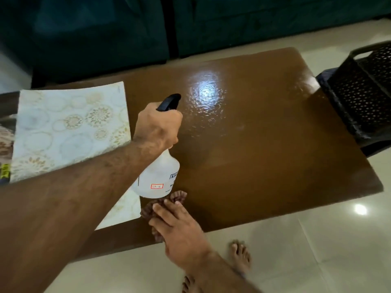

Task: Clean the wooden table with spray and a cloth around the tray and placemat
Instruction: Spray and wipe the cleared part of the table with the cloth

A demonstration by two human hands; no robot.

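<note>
1. Two hands are at work on the wooden table (pixel 264 144). The left hand (pixel 157 125) is clenched round the neck of a white spray bottle (pixel 157 178), its black nozzle (pixel 169 101) aimed across the bare middle of the top towards the far edge. The bottle is tilted and appears to hang just above the surface; the arm hides its base, so contact cannot be ruled out.
2. The right hand (pixel 179 231) lies at the near edge, fingers (pixel 163 210) spread flat and pressing down on a brown frilled cloth (pixel 167 203). It is a press, not a closed grasp.
3. The cloth sits on the near edge, just beside the near right corner of the pale patterned placemat (pixel 69 127), which covers the left part of the top.
4. A dark perforated tray (pixel 364 94) stands at the far right corner, overhanging the edge.
5. Step in hand, by my judgement: wetting. A sheen shows on the far middle of the top; whether it is spray or only lamp glare I cannot say.
6. The next move calls for setting the bottle aside or holding it clear, then drawing the cloth over the open middle, keeping short of the placemat's edge and the tray.
</note>
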